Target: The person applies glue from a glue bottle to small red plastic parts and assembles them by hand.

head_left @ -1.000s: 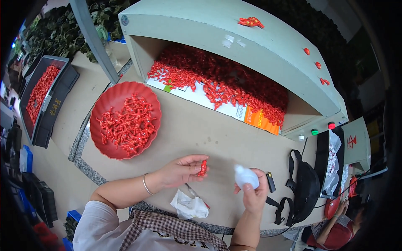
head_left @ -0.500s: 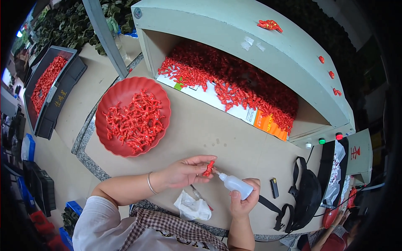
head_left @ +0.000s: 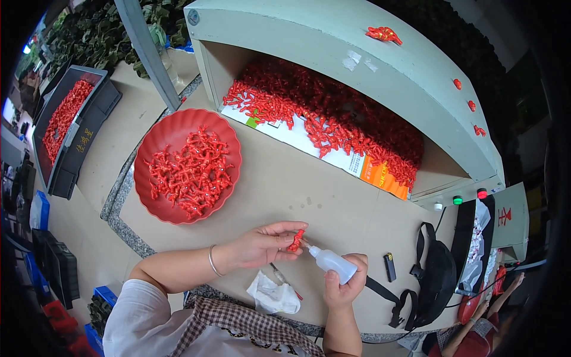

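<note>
Left-hand fingers (head_left: 279, 227): piece (head_left: 296, 239) between them | bottle (head_left: 333, 263) just right, in right-hand fingers (head_left: 358, 260) | bowl (head_left: 153, 135), pieces (head_left: 191, 174) in it, left and beyond | cabinet (head_left: 285, 27), pieces (head_left: 342, 134) inside, beyond | cloth (head_left: 272, 296) nearer | bag (head_left: 438, 271) far right

Lettering (head_left: 85, 140) on grey bin (head_left: 70, 158), orange packaging (head_left: 371, 172), pale box (head_left: 518, 205) (red there)

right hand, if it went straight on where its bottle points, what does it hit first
Likely the small red piece in the left hand, bottle nozzle first; the depth between is unclear.
</note>
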The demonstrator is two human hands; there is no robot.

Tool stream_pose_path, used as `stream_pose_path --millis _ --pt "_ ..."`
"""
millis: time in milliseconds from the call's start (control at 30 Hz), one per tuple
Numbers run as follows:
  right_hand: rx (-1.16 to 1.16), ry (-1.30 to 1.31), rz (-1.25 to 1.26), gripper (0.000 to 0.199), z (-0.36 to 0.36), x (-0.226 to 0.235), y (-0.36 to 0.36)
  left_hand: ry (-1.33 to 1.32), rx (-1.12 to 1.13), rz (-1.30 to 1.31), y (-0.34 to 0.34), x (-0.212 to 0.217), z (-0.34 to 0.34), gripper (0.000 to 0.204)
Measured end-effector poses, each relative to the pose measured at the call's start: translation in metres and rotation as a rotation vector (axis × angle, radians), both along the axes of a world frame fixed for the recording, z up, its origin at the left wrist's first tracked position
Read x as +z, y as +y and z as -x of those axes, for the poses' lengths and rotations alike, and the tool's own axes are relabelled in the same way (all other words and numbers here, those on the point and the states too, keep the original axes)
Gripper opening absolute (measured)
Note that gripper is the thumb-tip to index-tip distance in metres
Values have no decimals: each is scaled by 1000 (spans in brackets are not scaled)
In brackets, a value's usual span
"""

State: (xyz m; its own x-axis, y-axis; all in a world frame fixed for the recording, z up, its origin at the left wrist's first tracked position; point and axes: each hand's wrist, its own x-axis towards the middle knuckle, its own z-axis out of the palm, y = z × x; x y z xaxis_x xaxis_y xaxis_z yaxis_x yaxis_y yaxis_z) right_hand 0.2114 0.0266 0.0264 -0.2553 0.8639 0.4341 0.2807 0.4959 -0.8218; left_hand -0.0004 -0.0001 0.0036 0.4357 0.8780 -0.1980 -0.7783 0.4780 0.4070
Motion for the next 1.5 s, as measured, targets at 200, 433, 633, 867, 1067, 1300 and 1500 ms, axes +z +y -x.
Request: stream_pose_path --millis 200,433,633,867,1067,1300,1500 --pt "9 -11 -39 34 2 3 2 -1 1 -3 0 -1 0 38" --pt "6 -21 -40 33 2 4 1 19 16 4 0 -1 1 39" --pt "-8 -22 -38 34 1 4 1 24 27 14 0 1 1 38" --pt "-23 -32 -81 34 0 4 3 46 39 11 0 3 0 37" --pt "-32 -12 -79 34 0 3 1 47 31 19 -1 3 0 37" --pt "-16 -29 -107 34 3 3 1 36 33 9 -2 0 0 37" --pt "-12 -44 -79 35 3 6 1 41 32 15 0 2 -1 37"
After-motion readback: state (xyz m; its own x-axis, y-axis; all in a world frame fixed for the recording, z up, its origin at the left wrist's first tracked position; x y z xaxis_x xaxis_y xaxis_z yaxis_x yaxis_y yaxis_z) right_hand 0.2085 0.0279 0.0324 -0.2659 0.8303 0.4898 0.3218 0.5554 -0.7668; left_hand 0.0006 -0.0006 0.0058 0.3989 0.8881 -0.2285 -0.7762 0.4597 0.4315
